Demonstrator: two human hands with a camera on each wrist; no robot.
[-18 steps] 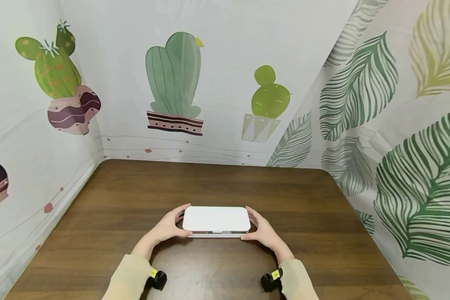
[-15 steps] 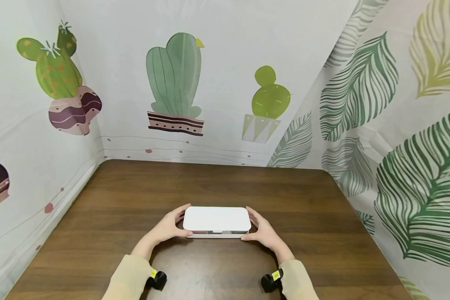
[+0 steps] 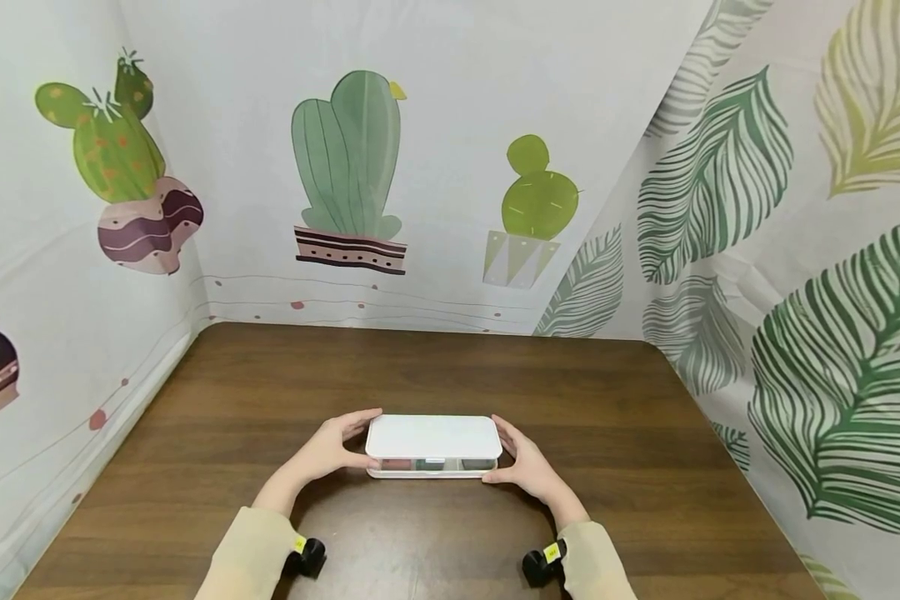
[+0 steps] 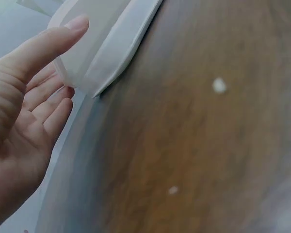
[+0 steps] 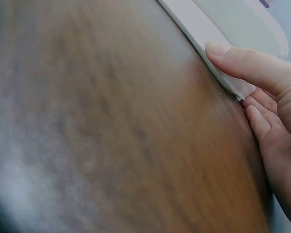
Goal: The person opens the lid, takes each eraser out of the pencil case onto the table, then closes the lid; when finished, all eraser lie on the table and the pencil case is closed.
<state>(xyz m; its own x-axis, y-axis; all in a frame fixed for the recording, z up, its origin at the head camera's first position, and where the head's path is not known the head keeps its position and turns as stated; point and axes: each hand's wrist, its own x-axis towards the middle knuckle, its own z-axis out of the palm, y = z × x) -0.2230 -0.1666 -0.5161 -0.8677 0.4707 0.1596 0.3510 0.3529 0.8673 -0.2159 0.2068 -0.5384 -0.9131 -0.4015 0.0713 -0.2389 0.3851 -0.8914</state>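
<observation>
A long white lidded box (image 3: 433,437) with rounded corners lies at the middle of the table. Through its see-through front side, blurry coloured contents (image 3: 430,464) show beneath the lid. My left hand (image 3: 330,447) holds its left end, thumb at the front side and fingers around the back corner. In the left wrist view that thumb (image 4: 63,40) lies over the translucent wall, above the base. At the other end my right hand (image 3: 528,460) grips the box, its thumb (image 5: 233,56) on the white base and its fingers curled behind the corner.
The brown wooden table (image 3: 435,367) spreads around the box. Cloth printed with cacti and leaves (image 3: 450,167) hangs behind it and at both sides. Small white specks (image 4: 219,86) appear on the wood. Black wrist cameras (image 3: 313,557) sit at both sleeves.
The left hand has shifted slightly left, and its thumb has moved up from the base. More of the box's see-through front and contents now shows under the lid. The right hand stays put.
</observation>
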